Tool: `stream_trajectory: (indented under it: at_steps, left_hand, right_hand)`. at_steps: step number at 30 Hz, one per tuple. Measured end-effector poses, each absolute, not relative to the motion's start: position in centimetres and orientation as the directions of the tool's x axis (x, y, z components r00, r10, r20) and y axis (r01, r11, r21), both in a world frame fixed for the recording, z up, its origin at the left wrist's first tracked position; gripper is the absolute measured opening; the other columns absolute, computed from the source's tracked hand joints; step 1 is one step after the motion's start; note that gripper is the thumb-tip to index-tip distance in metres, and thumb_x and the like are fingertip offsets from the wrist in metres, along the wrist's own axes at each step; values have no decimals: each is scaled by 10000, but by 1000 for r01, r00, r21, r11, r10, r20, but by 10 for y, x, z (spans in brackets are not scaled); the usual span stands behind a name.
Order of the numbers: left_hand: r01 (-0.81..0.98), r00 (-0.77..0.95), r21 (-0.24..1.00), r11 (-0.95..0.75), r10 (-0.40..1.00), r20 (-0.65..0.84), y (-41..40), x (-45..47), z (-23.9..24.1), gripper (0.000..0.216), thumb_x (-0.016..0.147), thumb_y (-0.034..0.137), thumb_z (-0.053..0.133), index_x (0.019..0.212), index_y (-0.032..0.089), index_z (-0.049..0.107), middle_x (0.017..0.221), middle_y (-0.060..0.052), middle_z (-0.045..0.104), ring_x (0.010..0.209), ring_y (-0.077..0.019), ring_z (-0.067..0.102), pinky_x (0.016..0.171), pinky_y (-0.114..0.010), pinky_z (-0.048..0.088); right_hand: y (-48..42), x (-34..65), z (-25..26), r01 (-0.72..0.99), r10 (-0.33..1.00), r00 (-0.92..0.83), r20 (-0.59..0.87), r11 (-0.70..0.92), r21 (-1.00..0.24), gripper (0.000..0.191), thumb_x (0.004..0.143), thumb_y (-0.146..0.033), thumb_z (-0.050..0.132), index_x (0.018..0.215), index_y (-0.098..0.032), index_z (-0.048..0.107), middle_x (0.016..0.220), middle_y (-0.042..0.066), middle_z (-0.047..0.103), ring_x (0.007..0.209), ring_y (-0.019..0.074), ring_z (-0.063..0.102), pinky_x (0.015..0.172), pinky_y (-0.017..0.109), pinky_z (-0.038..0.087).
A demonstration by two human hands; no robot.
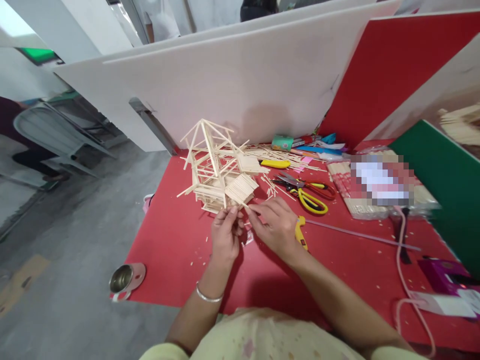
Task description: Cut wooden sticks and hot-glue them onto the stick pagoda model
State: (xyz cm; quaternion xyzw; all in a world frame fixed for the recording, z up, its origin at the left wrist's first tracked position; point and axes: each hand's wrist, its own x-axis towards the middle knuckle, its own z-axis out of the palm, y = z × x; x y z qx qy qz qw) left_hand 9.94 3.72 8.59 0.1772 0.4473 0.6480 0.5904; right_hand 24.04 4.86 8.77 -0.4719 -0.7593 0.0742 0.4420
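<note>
- A red surface (168,250) stands on a grey floor, backed by a pale board (225,85) with a red panel (393,70) to its right
- At the far left a person on a pale chair (52,130) is cut off by the picture's edge; behind the board only a dark piece of someone or something shows
- A blurred-out patch (380,180) masks whatever lies over the plastic-wrapped packs of sticks (360,207); a purple box (442,272) at the right is hard to make out
- The right hand (275,222) partly covers a yellow tool (301,234), so its full shape is hidden
- The wooden stick model (216,162) stands on the surface just beyond the hands, its lower front edge partly hidden by the fingers
- It is pale, bare wood: an open frame of thin sticks rising to a peak, with crossing ends jutting out and a tilted slatted panel (241,187) of close-laid strips on its near right
- The left hand (226,230) has thumb and fingers drawn narrow at the model's near edge; I cannot tell what it grips
- The right hand's thumb and forefinger are likewise narrow, at the end of a thin stick by the panel; whether they pinch it is unclear
- Scissors (301,193) and a yellow cutter (275,163) lie right of the model
</note>
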Motion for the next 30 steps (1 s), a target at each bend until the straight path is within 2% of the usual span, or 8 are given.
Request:
stream_trajectory:
  at_steps: [4, 14, 19, 21, 25, 29, 30]
  left_hand:
    - [-558, -348, 828, 50, 892, -288, 41, 95, 81, 348, 684, 348, 874, 839, 171, 617, 618, 63, 610, 438, -33, 500, 413, -149, 338]
    - [-536, -370, 844, 27, 891, -264, 53, 99, 74, 350, 709, 387, 869, 793, 156, 619, 604, 54, 598, 440, -28, 485, 433, -139, 361]
    - [-523, -390, 852, 5, 888, -245, 48, 100, 77, 341, 703, 387, 873, 777, 153, 636, 599, 50, 594, 462, -38, 511, 448, -140, 378]
    - [-522, -367, 853, 14, 899, -240, 40, 101, 78, 327, 715, 392, 866, 765, 154, 647, 585, 48, 589, 459, -39, 509, 446, -140, 378]
    - [-536, -211, 839, 97, 947, -244, 26, 113, 81, 327, 711, 408, 876, 845, 151, 725, 563, 41, 586, 467, -49, 512, 439, -143, 384]
    - [-532, -101, 834, 147, 967, -235, 23, 134, 82, 317, 700, 391, 887, 840, 149, 739, 645, 10, 653, 478, -48, 521, 419, -143, 378]
    - [-523, -82, 840, 148, 972, -222, 25, 139, 81, 308, 711, 390, 880, 834, 148, 735, 695, -7, 683, 481, -47, 528, 413, -146, 376]
  right_hand:
    - [61, 229, 83, 659, 762, -186, 620, 564, -497, 132, 956, -299, 625, 969, -258, 749, 904, 57, 746, 904, 218, 629, 860, 375, 511]
    - [72, 223, 81, 613, 662, -199, 723, 659, -435, 43, 917, -218, 674, 933, -220, 714, 825, 31, 733, 782, 181, 612, 772, 361, 493]
    - [67, 228, 84, 593, 632, -194, 750, 685, -424, 125, 882, -166, 702, 997, -213, 695, 819, 24, 731, 759, 178, 610, 750, 361, 498]
    - [59, 233, 83, 581, 615, -180, 768, 696, -422, 158, 863, -155, 720, 1005, -215, 686, 806, 20, 728, 739, 171, 607, 739, 351, 504]
    - [39, 248, 80, 558, 601, -189, 777, 717, -419, 126, 846, -166, 741, 938, -224, 679, 771, 11, 724, 732, 165, 610, 727, 329, 509]
    - [30, 284, 81, 488, 701, -234, 674, 684, -542, 19, 907, -223, 688, 889, -221, 691, 791, 8, 737, 725, 148, 631, 736, 310, 506]
    - [32, 297, 82, 469, 739, -271, 616, 661, -586, 60, 935, -240, 653, 900, -219, 698, 815, 10, 743, 737, 145, 643, 740, 301, 509]
